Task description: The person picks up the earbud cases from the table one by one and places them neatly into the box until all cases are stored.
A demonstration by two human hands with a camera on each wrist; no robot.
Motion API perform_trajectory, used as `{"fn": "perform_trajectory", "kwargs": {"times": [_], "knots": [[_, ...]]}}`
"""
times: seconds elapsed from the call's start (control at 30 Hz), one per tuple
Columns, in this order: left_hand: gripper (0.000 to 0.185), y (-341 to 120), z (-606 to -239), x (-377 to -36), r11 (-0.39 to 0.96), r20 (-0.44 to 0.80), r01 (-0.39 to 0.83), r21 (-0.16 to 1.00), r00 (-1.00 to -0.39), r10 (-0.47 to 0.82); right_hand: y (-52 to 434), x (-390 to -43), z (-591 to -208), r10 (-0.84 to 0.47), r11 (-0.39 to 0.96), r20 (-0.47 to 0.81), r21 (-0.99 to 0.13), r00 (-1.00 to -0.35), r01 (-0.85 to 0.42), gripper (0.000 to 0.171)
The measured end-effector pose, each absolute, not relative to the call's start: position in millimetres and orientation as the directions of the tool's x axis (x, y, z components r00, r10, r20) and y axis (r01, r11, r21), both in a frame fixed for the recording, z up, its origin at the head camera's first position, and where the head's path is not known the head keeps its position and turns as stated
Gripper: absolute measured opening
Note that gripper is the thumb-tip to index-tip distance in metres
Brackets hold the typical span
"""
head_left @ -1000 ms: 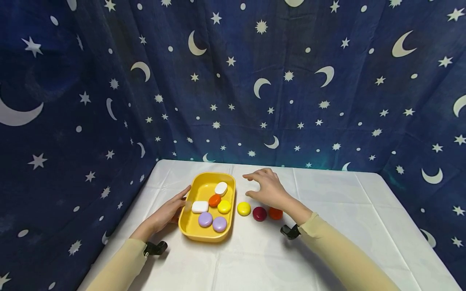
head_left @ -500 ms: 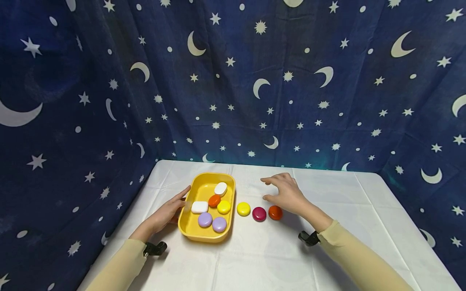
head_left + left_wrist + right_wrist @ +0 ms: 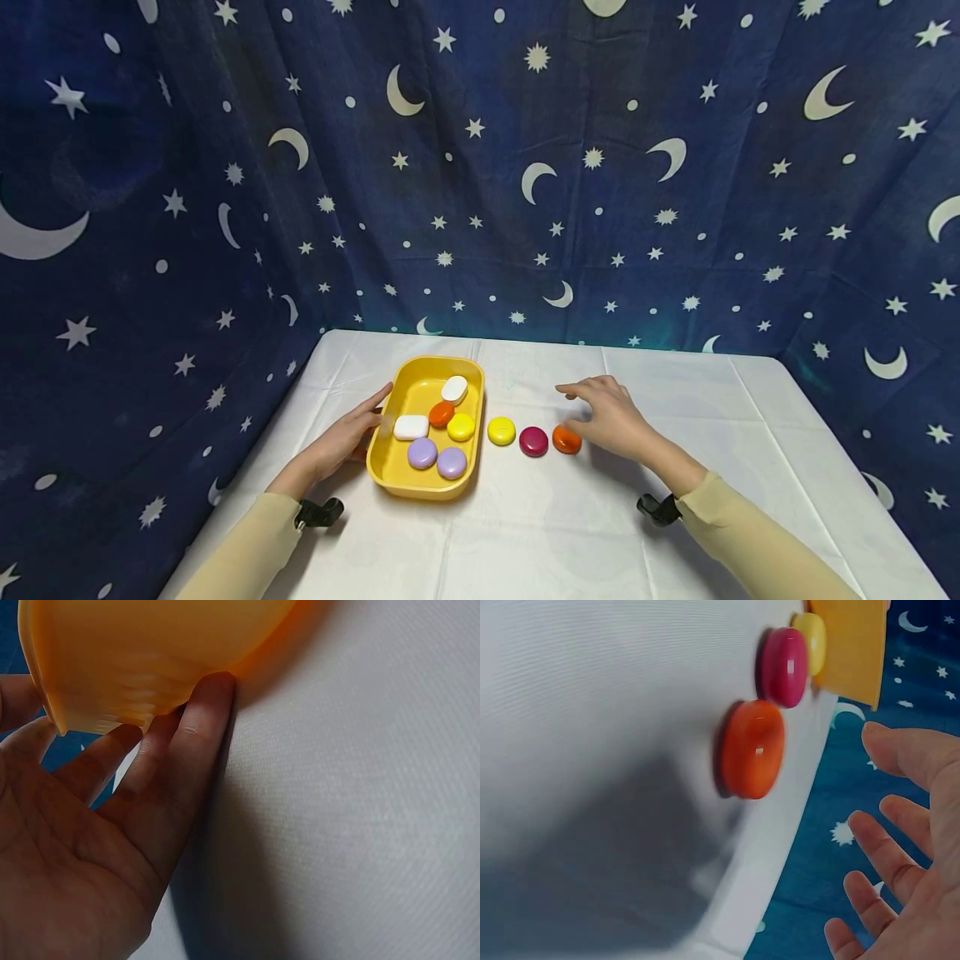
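Observation:
My left hand (image 3: 341, 442) rests along the left side of the yellow tray (image 3: 480, 400). Its fingers (image 3: 204, 724), fairly straight, touch the outer wall of the tray. Over the table, my right hand (image 3: 615, 421) hovers with loosely bent fingers and holds nothing. Nearest to it is a glossy, rounded orange piece (image 3: 754, 750), partly behind the thumb in the head view. To its left lie a dark red piece (image 3: 534, 442) and a yellow piece (image 3: 501, 431), in a row beside the tray.
Inside the tray lie two white pieces (image 3: 412, 427), an orange-red piece (image 3: 442, 414), another yellow piece (image 3: 461, 427) and two lilac pieces (image 3: 422, 453). A white cloth (image 3: 555, 533) covers the table. Behind it hangs a dark blue curtain (image 3: 480, 183) patterned with moons and stars.
My right hand has drawn back to the right, away from the tray, then lowered toward the orange piece. The left hand and the tray stay where they were.

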State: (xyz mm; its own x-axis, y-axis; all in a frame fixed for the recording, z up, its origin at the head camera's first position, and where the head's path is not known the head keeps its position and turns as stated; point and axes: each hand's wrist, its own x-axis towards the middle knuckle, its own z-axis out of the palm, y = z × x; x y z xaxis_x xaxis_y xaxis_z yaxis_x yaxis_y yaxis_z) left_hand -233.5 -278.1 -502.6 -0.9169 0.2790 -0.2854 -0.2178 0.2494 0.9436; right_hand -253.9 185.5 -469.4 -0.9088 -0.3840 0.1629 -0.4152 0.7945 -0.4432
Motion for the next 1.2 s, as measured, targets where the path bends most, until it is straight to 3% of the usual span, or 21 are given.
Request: {"fn": "perform_trajectory", "kwargs": {"times": [0.5,1.2], "knots": [[0.063,-277,-503,-234,0.257,-0.282,-0.215,0.942,-0.923,0.262,200,-242,-499,-0.404,0.805,0.102,-0.431,-0.909,-0.407,0.069],[0.063,-277,-505,-236,0.268,-0.285,-0.216,0.939,-0.925,0.252,195,-247,-519,-0.3,0.837,0.005,-0.479,-0.954,-0.266,0.065]]}}
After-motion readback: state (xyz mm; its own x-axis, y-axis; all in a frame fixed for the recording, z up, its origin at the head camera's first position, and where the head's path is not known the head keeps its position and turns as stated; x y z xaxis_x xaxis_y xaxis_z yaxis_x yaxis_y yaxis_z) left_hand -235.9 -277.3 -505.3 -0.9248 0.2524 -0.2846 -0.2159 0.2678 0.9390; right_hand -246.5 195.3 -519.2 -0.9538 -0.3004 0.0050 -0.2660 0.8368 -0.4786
